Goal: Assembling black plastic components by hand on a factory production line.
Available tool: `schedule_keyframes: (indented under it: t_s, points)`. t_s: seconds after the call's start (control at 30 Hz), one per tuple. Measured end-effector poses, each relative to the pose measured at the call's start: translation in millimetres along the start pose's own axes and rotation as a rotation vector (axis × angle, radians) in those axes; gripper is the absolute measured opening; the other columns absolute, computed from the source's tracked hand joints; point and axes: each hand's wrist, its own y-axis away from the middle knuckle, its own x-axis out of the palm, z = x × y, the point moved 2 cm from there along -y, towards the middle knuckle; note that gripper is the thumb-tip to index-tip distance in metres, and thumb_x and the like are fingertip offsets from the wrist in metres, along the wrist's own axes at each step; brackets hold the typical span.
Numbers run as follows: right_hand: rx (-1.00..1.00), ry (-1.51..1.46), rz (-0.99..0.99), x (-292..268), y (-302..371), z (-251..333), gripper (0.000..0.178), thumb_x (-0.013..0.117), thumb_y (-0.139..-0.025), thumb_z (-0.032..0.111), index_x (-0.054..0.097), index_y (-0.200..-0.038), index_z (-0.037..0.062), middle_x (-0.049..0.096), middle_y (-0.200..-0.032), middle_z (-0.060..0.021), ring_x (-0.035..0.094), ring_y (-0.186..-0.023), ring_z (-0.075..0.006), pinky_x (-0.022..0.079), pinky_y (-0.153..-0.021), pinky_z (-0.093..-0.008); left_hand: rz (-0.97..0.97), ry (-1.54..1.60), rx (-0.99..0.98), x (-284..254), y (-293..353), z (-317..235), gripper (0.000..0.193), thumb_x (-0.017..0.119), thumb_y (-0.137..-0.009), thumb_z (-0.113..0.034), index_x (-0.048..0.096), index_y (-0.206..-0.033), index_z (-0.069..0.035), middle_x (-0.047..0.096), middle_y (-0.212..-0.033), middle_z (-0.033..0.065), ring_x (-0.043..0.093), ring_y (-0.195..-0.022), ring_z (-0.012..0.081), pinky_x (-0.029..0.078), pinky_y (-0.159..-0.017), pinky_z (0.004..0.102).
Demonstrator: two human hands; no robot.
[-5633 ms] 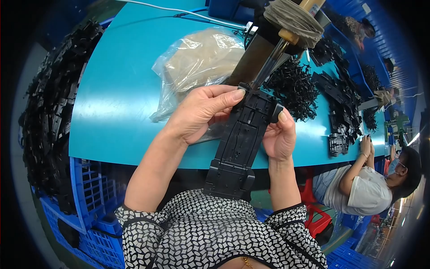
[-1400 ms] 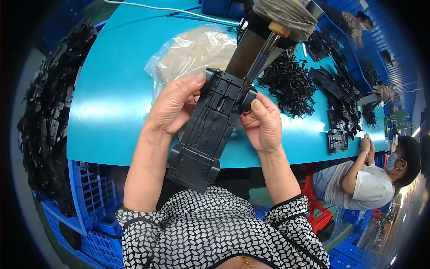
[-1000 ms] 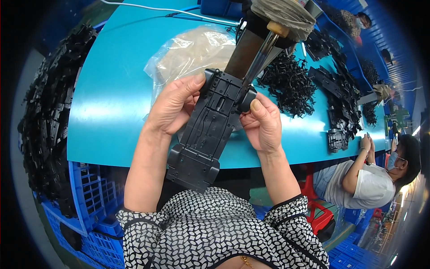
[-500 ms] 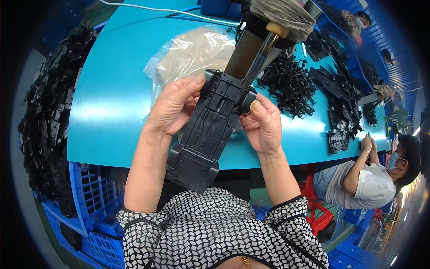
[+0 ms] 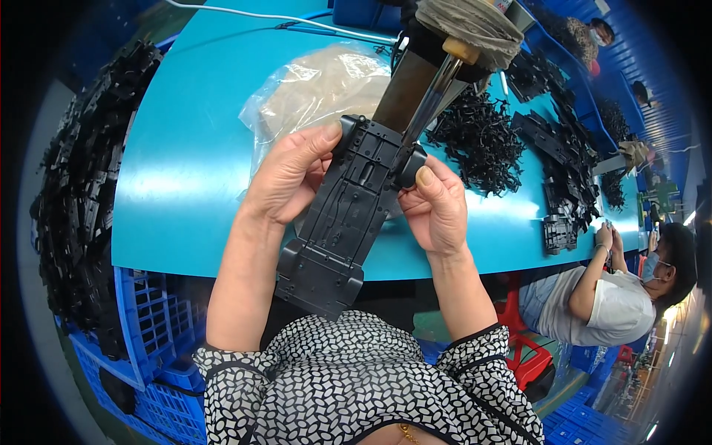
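Observation:
A long black molded plastic chassis plate (image 5: 348, 204) with raised ribs and screw holes is held tilted over the table's near edge. My left hand (image 5: 293, 170) grips its far left corner, thumb on top. At the far right corner my right hand (image 5: 434, 204) pinches it, thumb pressed on a rounded side tab. The fingers beneath the plate are partly hidden. Just beyond the plate's far end stands a tool with a metal shaft (image 5: 437, 93) and a cloth-wrapped head (image 5: 475, 30); whether they touch, I cannot tell.
A clear plastic bag (image 5: 315, 85) lies on the teal table (image 5: 185, 170). Small black parts (image 5: 482, 141) are heaped to the right, near stacked black plates (image 5: 564, 163). More black parts (image 5: 89, 185) fill the left side above a blue crate (image 5: 159, 311). A co-worker (image 5: 608, 297) sits at right.
My hands and the chassis plate have hardly moved. The co-worker's hands at the right have shifted slightly.

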Motion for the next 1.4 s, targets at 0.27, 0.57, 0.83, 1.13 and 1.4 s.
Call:
schedule_keyframes:
  t_s: [0.27, 0.57, 0.83, 1.13, 1.4]
  points:
    - [0.094, -0.056, 0.009, 1.9, 10.4, -2.1, 0.034, 0.056, -0.083, 0.012, 0.05, -0.111, -0.0071, 0.06, -0.097, -0.0104, 0.057, -0.082, -0.0128, 0.047, -0.072, -0.0262, -0.054, -0.067, -0.094, -7.7, 15.4, 2.9, 0.027, 0.061, -0.082, -0.027, 0.058, -0.092, -0.002, 0.057, -0.076, -0.0019, 0.051, -0.063, 0.0027, 0.044, -0.056, 0.0156]
    - [0.202, 0.563, -0.215, -44.0, 149.7, 49.6, 0.035, 0.069, -0.071, 0.004, 0.056, -0.103, -0.0007, 0.057, -0.083, -0.0017, 0.053, -0.072, -0.0042, 0.042, -0.062, -0.0165, -0.093, -0.469, -0.172, -12.8, 58.7, 6.7, 0.035, 0.051, -0.087, -0.021, 0.051, -0.108, 0.007, 0.06, -0.089, 0.0136, 0.06, -0.073, 0.0166, 0.048, -0.067, 0.0258]
    - [0.7, 1.308, -0.568, -131.2, 380.8, 52.9, 0.032, 0.065, -0.07, 0.02, 0.054, -0.091, -0.0012, 0.058, -0.072, -0.0106, 0.056, -0.065, -0.0195, 0.046, -0.06, -0.0303, -0.188, -0.354, 0.021, -59.0, 52.4, 16.8, 0.035, 0.042, -0.092, -0.02, 0.045, -0.113, 0.008, 0.049, -0.084, 0.0048, 0.044, -0.073, 0.0116, 0.039, -0.069, 0.0247]
    - [1.225, 1.539, -0.195, -192.8, 632.1, -115.8, 0.034, 0.062, -0.067, 0.03, 0.064, -0.093, 0.0073, 0.062, -0.09, -0.0172, 0.059, -0.085, -0.0348, 0.048, -0.076, -0.0401, -0.081, -0.257, 0.009, -50.8, 59.7, 31.5, 0.028, 0.051, -0.087, -0.022, 0.053, -0.098, 0.003, 0.056, -0.074, 0.0063, 0.054, -0.068, 0.0154, 0.045, -0.066, 0.0293]
    - [0.74, 1.425, -0.208, -94.9, 297.9, -4.8, 0.032, 0.055, -0.084, 0.023, 0.057, -0.102, -0.0027, 0.059, -0.1, -0.0194, 0.059, -0.087, -0.0269, 0.046, -0.077, -0.0336, -0.187, -0.406, 0.154, -45.1, 107.9, -16.0, 0.023, 0.052, -0.087, -0.015, 0.056, -0.099, 0.004, 0.061, -0.081, 0.0065, 0.057, -0.07, 0.012, 0.047, -0.065, 0.0234]
